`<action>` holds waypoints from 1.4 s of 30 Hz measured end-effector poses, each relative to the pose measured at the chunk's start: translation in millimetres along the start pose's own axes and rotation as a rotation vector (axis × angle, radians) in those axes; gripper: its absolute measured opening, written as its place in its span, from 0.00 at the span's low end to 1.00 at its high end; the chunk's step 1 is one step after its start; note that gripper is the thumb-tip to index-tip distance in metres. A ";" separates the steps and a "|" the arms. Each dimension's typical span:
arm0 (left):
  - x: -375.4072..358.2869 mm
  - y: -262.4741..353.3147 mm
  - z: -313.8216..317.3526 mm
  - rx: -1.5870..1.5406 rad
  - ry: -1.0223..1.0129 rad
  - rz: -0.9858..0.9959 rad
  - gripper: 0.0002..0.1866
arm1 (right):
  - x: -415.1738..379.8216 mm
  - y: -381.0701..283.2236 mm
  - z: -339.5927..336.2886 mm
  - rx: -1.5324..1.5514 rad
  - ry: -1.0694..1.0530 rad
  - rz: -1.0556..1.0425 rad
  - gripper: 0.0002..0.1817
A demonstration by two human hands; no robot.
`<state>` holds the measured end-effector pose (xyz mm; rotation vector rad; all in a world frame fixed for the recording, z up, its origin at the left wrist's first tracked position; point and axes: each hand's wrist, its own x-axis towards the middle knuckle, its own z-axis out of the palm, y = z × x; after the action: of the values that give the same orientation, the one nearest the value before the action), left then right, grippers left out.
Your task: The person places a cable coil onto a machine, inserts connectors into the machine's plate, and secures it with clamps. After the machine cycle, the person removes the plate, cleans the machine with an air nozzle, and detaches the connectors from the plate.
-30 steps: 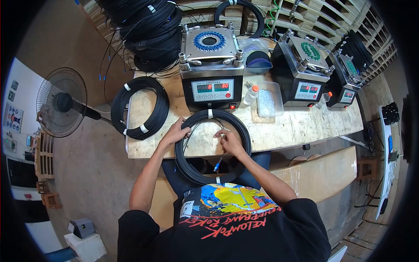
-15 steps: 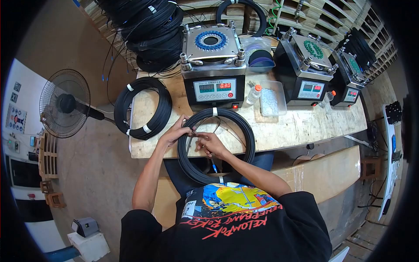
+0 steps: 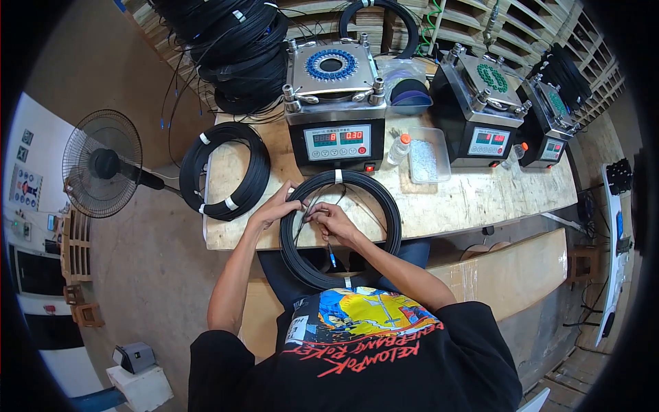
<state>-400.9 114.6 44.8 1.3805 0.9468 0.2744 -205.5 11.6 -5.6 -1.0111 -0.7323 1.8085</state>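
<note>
A black cable coil (image 3: 392,226), bound with white ties, rests partly on the table edge and partly over my lap. My left hand (image 3: 276,209) is closed around its upper left side, with the thumb reaching inside the ring. Within the ring, my right hand (image 3: 332,222) has its fingers curled in a pinch on a thin loose cable end. A blue-tipped connector (image 3: 333,259) hangs just below that hand. The exact spot where the fingertips meet the cable is partly hidden.
Behind the coil stands a polishing machine (image 3: 336,141) with a ring of blue connectors holders on top. Another coil (image 3: 257,172) lies to the left. A bottle (image 3: 399,150) and a plastic tub (image 3: 429,156) are on the right, near two more machines.
My right fingers have curled in from a pointing pose, and the blue-tipped connector has shifted slightly up and left. My left hand stays put. The near machine's left display now shows an 8.
</note>
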 end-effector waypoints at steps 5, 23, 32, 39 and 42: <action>-0.8 -0.7 -2.3 -0.083 -0.037 -0.028 0.21 | 6.9 6.5 -2.4 0.066 -0.056 0.025 0.02; -3.1 0.8 14.4 0.329 0.164 -0.014 0.20 | -57.8 -53.8 -55.1 -0.489 0.030 0.124 0.29; -14.3 -20.0 40.2 0.541 0.434 0.136 0.26 | -81.7 -71.6 -61.0 -0.620 0.024 0.038 0.26; -29.8 9.3 103.4 1.091 0.501 0.201 0.19 | -56.4 -34.7 -56.6 -1.045 -0.095 -0.079 0.17; -32.1 -8.1 104.4 1.325 0.465 0.122 0.20 | -71.2 -40.7 -60.2 -1.018 0.055 0.073 0.17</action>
<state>-350.4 17.5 40.5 2.6586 1.5359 0.0159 -118.0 -32.8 21.4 -1.7209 -1.6672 1.4126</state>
